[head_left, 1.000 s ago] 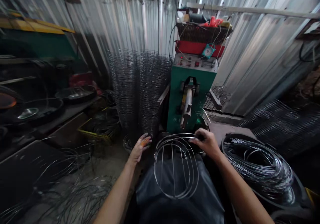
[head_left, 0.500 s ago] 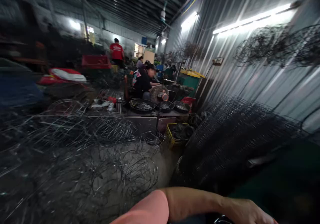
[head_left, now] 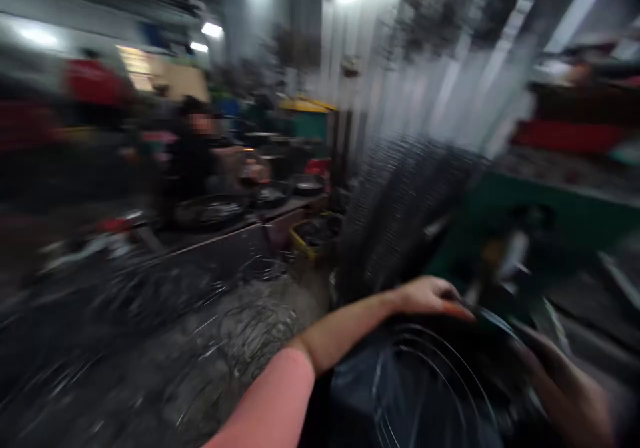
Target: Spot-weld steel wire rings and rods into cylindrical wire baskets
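Note:
My left hand [head_left: 431,296], below a pink sleeve, reaches across to the right of centre. Its fingers are closed round something orange [head_left: 457,311], perhaps a tool handle, though blur hides its shape. Farther right, my right hand [head_left: 543,361] is smeared by motion near a thin metal strip or wire, and its fingers cannot be made out. Thin wire rings [head_left: 450,361] lie below both hands, over dark cloth at my lap.
Tangled wire [head_left: 250,335] covers the floor at left. A yellow crate [head_left: 303,241] stands near a low bench [head_left: 220,238] with round pans. Dark wire mesh [head_left: 400,201] leans beside a green machine [head_left: 570,221]. A seated person [head_left: 193,158] works behind the bench.
The view has swung right and blurred. My left hand now shows higher in the picture with the orange thing; my right hand, the wire rings and the green machine's front have come into view.

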Available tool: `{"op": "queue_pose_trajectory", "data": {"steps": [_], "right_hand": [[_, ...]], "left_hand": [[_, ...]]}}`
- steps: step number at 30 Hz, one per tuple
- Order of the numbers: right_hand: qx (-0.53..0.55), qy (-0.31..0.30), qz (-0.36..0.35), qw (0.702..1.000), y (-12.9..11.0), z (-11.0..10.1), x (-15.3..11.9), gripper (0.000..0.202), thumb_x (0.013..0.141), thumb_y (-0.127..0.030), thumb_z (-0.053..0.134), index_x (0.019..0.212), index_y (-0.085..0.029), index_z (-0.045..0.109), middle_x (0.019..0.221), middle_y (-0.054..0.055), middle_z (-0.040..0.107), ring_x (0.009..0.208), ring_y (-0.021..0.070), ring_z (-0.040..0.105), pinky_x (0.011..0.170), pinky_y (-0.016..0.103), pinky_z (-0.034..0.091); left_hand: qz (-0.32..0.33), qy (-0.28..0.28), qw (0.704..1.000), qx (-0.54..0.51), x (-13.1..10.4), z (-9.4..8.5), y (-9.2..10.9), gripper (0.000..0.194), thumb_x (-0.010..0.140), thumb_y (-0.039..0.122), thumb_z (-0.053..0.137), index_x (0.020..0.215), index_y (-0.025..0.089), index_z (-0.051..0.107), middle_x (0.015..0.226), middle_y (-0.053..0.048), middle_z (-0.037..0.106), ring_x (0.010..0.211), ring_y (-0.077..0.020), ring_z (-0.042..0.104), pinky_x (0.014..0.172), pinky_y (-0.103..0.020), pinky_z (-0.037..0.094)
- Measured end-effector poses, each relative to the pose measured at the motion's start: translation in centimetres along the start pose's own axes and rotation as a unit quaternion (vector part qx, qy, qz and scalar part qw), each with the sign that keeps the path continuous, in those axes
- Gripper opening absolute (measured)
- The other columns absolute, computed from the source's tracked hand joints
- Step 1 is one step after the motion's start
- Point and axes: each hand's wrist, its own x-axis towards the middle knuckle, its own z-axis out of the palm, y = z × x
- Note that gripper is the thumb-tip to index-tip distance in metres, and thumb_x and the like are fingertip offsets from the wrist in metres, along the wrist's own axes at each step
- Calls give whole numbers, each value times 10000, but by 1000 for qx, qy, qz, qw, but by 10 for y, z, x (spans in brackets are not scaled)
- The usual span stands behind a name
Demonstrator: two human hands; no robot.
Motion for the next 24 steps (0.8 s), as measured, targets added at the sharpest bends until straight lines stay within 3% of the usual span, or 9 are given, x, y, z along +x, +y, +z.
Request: {"op": "queue_pose_trajectory", "data": {"steps": [3, 6, 8, 14, 20, 24], "right_hand": [[-45, 21, 163, 985, 9, -51, -59, 320, 793, -393, 548, 949, -146, 680, 826, 46, 702, 710, 162, 643, 643, 256, 535], [8, 6, 282, 959, 27, -56, -81, 287, 786, -352, 559, 969, -160, 668, 837, 41, 698, 739, 182, 641, 672, 276, 519], [43, 1, 317, 947, 42, -50, -86, 320, 792, -350, 539, 1015, -148, 647, 884, 46, 690, 796, 184, 633, 723, 286, 502], [47, -1, 307, 951, 54, -42, -102, 361, 814, -350, 493, 1110, -178, 606, 999, 37, 664, 947, 186, 587, 856, 307, 427], [36, 45, 315, 947, 60, -38, -109, 427, 830, -430, 424, 1101, -153, 602, 803, 23, 642, 715, 154, 567, 676, 263, 441], [27, 64, 301, 951, 60, -34, -109, 399, 832, -438, 411, 1009, -154, 627, 742, 13, 609, 682, 147, 542, 640, 247, 424]], "left_hand": [[-80, -25, 996, -33, 25, -1, -10, 435, 575, 560, 683, 735, 170, 576, 516, 49, 450, 423, -60, 356, 385, -213, 248], [-150, -56, 985, -71, 53, 7, -39, 454, 560, 540, 711, 742, 163, 535, 446, 96, 304, 370, -31, 240, 366, -192, 137], [-170, -61, 978, -103, 60, 12, -56, 446, 553, 513, 731, 723, 163, 513, 456, 101, 292, 364, -19, 219, 370, -183, 111], [-175, -49, 963, -197, 58, 15, -75, 411, 527, 390, 784, 735, 146, 527, 515, 84, 352, 381, -2, 243, 382, -162, 125], [-118, -35, 967, -225, 57, 14, -80, 365, 589, 396, 744, 801, 128, 615, 548, 51, 440, 423, -24, 328, 409, -184, 240], [-93, -19, 976, -197, 56, 15, -86, 337, 594, 375, 742, 793, 130, 626, 573, 41, 488, 440, -29, 343, 419, -188, 252]]}}
